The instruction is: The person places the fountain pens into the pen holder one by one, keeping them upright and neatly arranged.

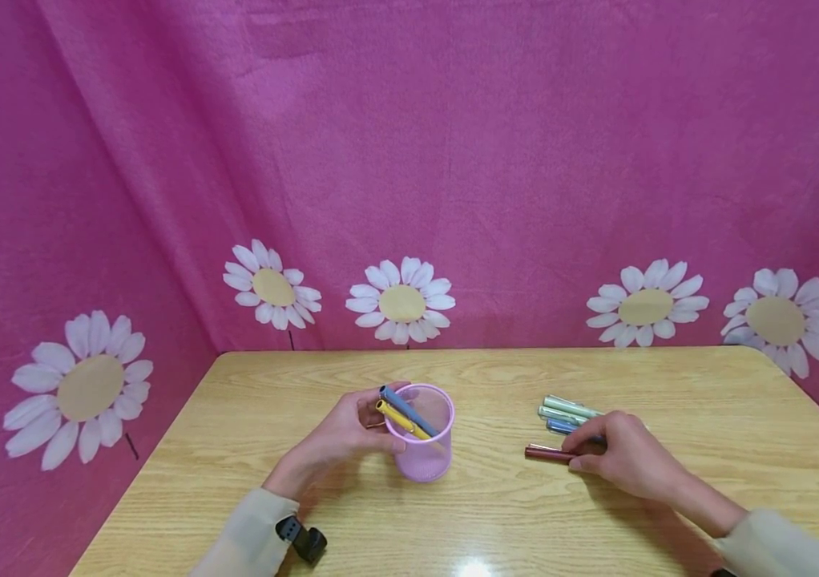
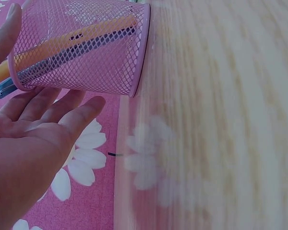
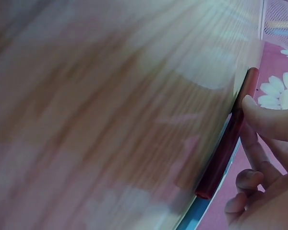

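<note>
A pink mesh pen cup [image 1: 427,463] stands upright on the table, left of the right hand. My left hand [image 1: 348,437] holds it from the left, thumb on the near side and fingers behind. Inside lean a yellow pen [image 1: 401,418] and a grey-blue pen [image 1: 409,409], their ends above the rim. My right hand [image 1: 629,455] pinches a dark red pen [image 1: 548,453] between thumb and fingers, low at the tabletop. In the right wrist view the thumb lies along the red pen [image 3: 221,158], with the other fingers behind it.
Just beyond the red pen lie light green pens [image 1: 570,405] and a blue pen [image 1: 561,426], partly hidden by the right hand. The wooden table [image 1: 482,521] meets a pink curtain [image 1: 496,176] with white daisies at its back and sides.
</note>
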Available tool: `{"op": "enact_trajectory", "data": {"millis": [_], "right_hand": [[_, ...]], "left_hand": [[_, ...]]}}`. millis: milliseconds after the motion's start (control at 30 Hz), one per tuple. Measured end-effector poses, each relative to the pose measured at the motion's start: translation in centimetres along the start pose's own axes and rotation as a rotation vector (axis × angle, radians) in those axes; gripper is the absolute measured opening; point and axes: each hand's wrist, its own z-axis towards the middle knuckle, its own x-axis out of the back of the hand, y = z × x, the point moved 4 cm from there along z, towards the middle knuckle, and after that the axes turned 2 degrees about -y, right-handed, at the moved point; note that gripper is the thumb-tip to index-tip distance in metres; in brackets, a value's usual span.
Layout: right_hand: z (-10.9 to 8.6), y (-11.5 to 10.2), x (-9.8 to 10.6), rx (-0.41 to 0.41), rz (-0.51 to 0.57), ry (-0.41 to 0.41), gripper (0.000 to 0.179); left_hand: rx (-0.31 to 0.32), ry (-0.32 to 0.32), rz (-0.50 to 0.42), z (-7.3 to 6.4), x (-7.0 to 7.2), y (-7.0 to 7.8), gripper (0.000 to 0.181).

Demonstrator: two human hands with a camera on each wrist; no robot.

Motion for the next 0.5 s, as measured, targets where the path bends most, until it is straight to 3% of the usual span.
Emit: {"op": "enact_trajectory", "data": {"millis": [500], "right_hand": [[0.03, -0.05, -0.45, -0.019, -0.006, -0.032, 0.02]], "left_hand": [[-0.018, -0.015, 0.005, -0.02, 0.0, -0.14, 0.074]]}}
